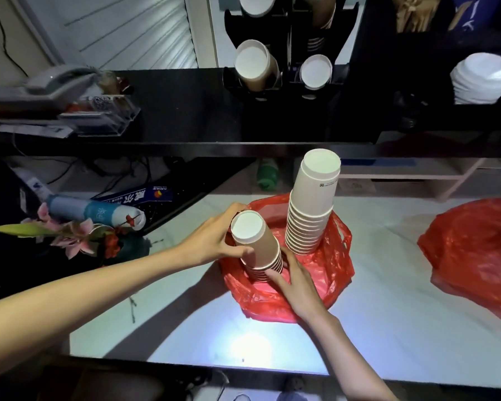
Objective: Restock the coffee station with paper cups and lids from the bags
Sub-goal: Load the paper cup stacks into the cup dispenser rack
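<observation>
A short stack of brown paper cups (258, 247) stands upside down in an open red plastic bag (330, 273) on the white counter. My left hand (214, 241) grips the upper cups of that stack from the left. My right hand (295, 279) holds its lower rims from the front right. A taller stack of white cups (311, 206) stands upside down in the same bag, just to the right. On the dark shelf behind, a black cup dispenser (284, 79) holds brown cups (255, 68) and white cups (315, 72). White lids (482, 78) are stacked at the far right.
A second red bag (475, 250) lies closed on the counter at the right. Artificial flowers (70, 233) and a blue canister (93, 211) sit at the left. A grey telephone (55, 82) and a clear acrylic box (99, 117) rest on the dark shelf's left side.
</observation>
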`<action>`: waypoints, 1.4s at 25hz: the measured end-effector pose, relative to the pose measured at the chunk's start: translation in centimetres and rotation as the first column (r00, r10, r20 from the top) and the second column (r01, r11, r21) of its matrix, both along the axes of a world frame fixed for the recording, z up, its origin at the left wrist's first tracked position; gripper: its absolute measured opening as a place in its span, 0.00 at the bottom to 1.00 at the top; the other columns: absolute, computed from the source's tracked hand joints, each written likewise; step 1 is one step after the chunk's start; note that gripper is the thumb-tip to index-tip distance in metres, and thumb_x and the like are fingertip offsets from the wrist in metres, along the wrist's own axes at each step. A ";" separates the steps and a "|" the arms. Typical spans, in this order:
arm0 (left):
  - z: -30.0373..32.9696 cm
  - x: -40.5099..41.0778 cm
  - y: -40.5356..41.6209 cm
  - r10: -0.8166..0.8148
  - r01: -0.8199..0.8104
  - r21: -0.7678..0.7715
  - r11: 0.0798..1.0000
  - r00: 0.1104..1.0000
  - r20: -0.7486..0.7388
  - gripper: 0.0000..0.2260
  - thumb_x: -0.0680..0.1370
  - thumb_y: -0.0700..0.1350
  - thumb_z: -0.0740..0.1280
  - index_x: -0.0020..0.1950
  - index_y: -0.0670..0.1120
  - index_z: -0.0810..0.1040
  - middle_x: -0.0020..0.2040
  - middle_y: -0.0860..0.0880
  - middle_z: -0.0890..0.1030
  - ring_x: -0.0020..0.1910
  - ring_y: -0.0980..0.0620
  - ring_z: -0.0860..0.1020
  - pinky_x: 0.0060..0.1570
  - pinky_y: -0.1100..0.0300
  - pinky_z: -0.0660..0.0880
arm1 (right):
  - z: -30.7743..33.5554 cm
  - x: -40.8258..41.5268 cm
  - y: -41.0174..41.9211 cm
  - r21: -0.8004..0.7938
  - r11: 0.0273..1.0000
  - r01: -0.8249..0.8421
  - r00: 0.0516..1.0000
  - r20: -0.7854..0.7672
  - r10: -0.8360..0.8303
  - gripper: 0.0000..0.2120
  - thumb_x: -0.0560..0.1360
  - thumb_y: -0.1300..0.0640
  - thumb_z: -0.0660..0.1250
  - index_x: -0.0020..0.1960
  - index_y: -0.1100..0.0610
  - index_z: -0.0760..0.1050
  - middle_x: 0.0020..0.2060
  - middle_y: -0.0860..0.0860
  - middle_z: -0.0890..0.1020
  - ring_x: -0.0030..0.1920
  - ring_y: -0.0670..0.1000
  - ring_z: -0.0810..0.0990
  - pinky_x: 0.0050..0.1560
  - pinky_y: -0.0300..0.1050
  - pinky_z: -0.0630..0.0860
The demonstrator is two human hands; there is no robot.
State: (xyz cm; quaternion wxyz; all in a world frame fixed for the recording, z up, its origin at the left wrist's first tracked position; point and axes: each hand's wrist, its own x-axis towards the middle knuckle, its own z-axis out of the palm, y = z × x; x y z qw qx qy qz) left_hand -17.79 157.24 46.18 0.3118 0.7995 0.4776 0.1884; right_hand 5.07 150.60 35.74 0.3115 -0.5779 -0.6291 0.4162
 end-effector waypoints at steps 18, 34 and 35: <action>9.0 1.2 0.8 -0.239 0.216 0.193 0.957 0.966 0.100 0.29 0.70 0.55 0.78 0.65 0.54 0.68 0.58 0.58 0.79 0.59 0.59 0.77 0.57 0.60 0.75 | 6.9 0.1 -2.0 0.191 0.936 0.296 0.953 -0.133 -0.274 0.26 0.77 0.44 0.71 0.72 0.45 0.68 0.65 0.44 0.78 0.63 0.42 0.78 0.66 0.52 0.75; 22.2 3.7 1.8 -0.404 0.230 0.465 0.855 0.857 0.320 0.26 0.71 0.55 0.73 0.66 0.54 0.70 0.60 0.60 0.75 0.59 0.56 0.77 0.52 0.64 0.76 | 20.9 2.2 0.6 0.435 0.820 0.372 0.927 -0.211 -0.309 0.24 0.75 0.49 0.74 0.68 0.49 0.70 0.60 0.46 0.80 0.57 0.45 0.82 0.61 0.46 0.78; 23.0 3.9 2.1 -0.417 0.233 0.480 0.846 0.851 0.320 0.25 0.72 0.55 0.73 0.66 0.57 0.70 0.60 0.61 0.75 0.59 0.57 0.76 0.52 0.66 0.76 | 21.8 2.4 1.0 0.451 0.814 0.366 0.930 -0.211 -0.301 0.22 0.75 0.50 0.73 0.67 0.49 0.71 0.60 0.46 0.80 0.56 0.45 0.82 0.60 0.45 0.78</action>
